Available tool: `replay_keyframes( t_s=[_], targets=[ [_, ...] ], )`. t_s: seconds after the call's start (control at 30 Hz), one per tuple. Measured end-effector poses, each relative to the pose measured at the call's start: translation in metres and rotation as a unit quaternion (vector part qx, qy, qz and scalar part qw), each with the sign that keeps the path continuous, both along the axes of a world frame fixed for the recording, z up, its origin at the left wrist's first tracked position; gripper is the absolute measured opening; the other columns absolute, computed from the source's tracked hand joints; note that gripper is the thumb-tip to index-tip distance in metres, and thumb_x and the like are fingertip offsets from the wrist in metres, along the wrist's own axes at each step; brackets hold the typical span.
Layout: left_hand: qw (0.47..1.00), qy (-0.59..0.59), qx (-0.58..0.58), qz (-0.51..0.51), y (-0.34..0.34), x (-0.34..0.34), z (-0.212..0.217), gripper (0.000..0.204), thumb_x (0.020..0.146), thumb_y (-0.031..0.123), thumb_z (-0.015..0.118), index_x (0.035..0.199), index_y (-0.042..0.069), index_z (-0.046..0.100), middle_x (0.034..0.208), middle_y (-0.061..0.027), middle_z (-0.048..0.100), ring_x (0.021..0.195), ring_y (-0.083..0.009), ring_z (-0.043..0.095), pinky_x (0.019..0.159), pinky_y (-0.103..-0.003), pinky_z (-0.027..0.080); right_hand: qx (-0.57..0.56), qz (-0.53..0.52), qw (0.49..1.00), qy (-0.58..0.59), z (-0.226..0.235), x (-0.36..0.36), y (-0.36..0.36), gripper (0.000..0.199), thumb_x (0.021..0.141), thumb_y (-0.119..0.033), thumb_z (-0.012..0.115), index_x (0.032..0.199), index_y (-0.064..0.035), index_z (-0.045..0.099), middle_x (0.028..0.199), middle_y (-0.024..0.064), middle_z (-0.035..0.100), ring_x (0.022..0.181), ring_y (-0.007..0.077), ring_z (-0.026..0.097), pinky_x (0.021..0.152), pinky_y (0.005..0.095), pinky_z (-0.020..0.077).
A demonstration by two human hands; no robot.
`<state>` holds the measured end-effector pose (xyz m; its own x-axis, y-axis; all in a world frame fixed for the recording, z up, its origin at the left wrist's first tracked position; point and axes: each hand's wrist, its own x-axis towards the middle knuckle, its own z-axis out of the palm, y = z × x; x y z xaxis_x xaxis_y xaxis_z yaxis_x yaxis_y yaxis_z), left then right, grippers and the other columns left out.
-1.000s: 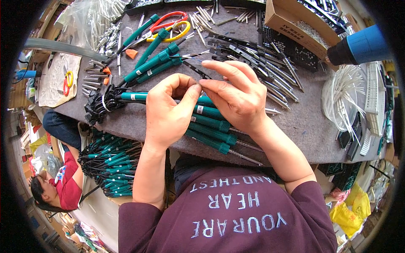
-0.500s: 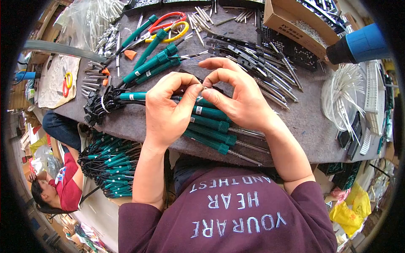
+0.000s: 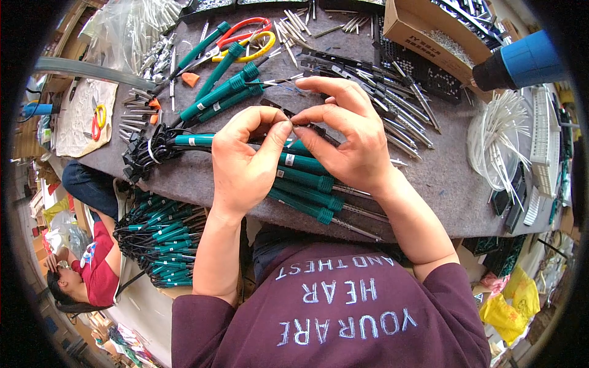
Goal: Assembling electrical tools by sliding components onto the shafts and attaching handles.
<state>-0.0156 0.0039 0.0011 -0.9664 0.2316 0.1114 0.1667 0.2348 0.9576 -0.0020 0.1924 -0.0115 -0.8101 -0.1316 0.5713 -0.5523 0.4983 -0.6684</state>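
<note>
My left hand point(image 3: 242, 162) and my right hand point(image 3: 353, 144) meet over the bench, thumb and forefinger of each pinched together. What sits between the fingertips is too small and covered to make out. The other fingers of my right hand are raised and curled. Beneath my hands lie several green soldering-iron handles point(image 3: 307, 179), with metal shafts point(image 3: 359, 230) pointing right. Their black cords point(image 3: 147, 150) are bundled with a white tie at the left. Beyond my hands, more green handles point(image 3: 211, 101) lie slanted, with thin wires near their ends.
Metal tubes point(image 3: 402, 113) and black strips fill the far right, near a cardboard box point(image 3: 429, 40) and a blue heat gun point(image 3: 521, 64). Red- and yellow-handled scissors point(image 3: 245, 46) lie at the back. A bag of white ties point(image 3: 500, 132) sits right. A co-worker point(image 3: 98, 267) is at lower left.
My right hand has turned slightly and its raised fingers have lifted a little away from me. Its pinch stays against my left fingertips. My left hand has hardly moved.
</note>
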Motion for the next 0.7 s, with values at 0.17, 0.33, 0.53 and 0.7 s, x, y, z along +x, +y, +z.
replay_keyframes(
  t_s=[0.17, 0.33, 0.53, 0.7],
  targets=[
    [0.996, 0.084, -0.043, -0.003, 0.0015, -0.0012, -0.0005, 0.007, 0.091, 0.001, 0.073, 0.097, -0.003, 0.069, 0.086, -0.0074, 0.068, 0.078, -0.0128, 0.064, 0.072, -0.027, 0.051, -0.011, 0.025, 0.998, -0.055, -0.0063, -0.0029, 0.0005, 0.013, 0.083, -0.006, 0.077, 0.095, -0.005, 0.071, 0.131, 0.0137, 0.064, 0.124, 0.03, 0.058, 0.102, 0.04, 0.0467],
    [0.993, 0.11, -0.028, -0.015, 0.0027, -0.0031, -0.0034, 0.006, 0.09, -0.001, 0.072, 0.096, -0.003, 0.07, 0.086, -0.008, 0.068, 0.078, -0.0142, 0.064, 0.072, -0.028, 0.051, -0.061, 0.079, 0.987, -0.128, -0.0069, -0.0027, 0.005, 0.02, 0.084, -0.008, 0.076, 0.099, -0.0035, 0.063, 0.136, 0.0162, 0.058, 0.13, 0.0327, 0.053, 0.112, 0.0431, 0.0397],
    [0.997, 0.069, -0.026, -0.033, 0.0003, -0.0021, -0.0018, 0.006, 0.091, 0.0, 0.072, 0.096, -0.003, 0.07, 0.086, -0.008, 0.068, 0.078, -0.0138, 0.064, 0.072, -0.027, 0.051, -0.059, 0.092, 0.988, -0.106, -0.006, -0.0042, 0.0056, 0.018, 0.082, -0.013, 0.077, 0.093, -0.0037, 0.065, 0.131, 0.0185, 0.06, 0.125, 0.0369, 0.056, 0.108, 0.0447, 0.0433],
    [0.998, 0.047, -0.031, -0.027, 0.0007, -0.0005, -0.0054, 0.007, 0.091, -0.001, 0.071, 0.097, -0.004, 0.068, 0.086, -0.008, 0.067, 0.078, -0.013, 0.064, 0.072, -0.027, 0.051, -0.001, 0.017, 1.0, -0.004, -0.0017, -0.0031, 0.0036, 0.012, 0.079, -0.006, 0.078, 0.088, -0.0049, 0.07, 0.13, 0.0158, 0.062, 0.121, 0.0304, 0.061, 0.102, 0.0406, 0.0477]
  ],
)
